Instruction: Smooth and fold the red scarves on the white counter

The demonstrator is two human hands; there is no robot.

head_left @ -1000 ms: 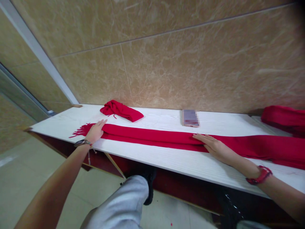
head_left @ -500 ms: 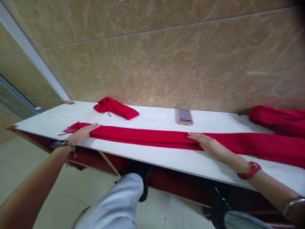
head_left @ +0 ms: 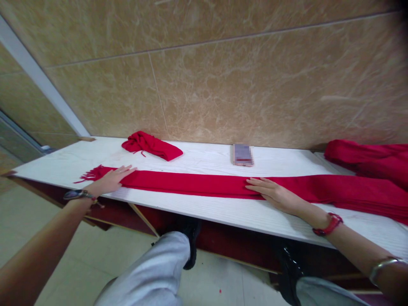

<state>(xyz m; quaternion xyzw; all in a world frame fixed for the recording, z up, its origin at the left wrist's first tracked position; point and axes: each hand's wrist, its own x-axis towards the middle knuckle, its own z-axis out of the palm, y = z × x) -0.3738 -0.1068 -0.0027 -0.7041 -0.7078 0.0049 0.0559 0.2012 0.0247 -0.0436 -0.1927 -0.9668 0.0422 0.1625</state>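
A long red scarf [head_left: 188, 183] lies folded lengthwise into a narrow strip along the white tabletop [head_left: 207, 155]. Its fringe spreads out at the left end. My left hand [head_left: 111, 180] rests on the scarf just beside that fringe, fingers stretched out. Farther right, my right hand [head_left: 276, 194] lies flat on the strip with its fingers apart. Both hands are open and press on the cloth without gripping it. Past my right hand the scarf runs on to the right edge of the view.
Behind the scarf on the left is a crumpled red cloth [head_left: 151, 145]. A phone [head_left: 242, 155], its screen blurred, lies near the marbled wall [head_left: 216, 93]. More red fabric [head_left: 366, 157] is heaped at the back right. Dark red shelving [head_left: 236, 244] sits under the tabletop.
The fold line that showed along the scarf's middle is gone, and the strip between my hands looks flatter. Both hands stay at nearly the same places; the view has shifted slightly.
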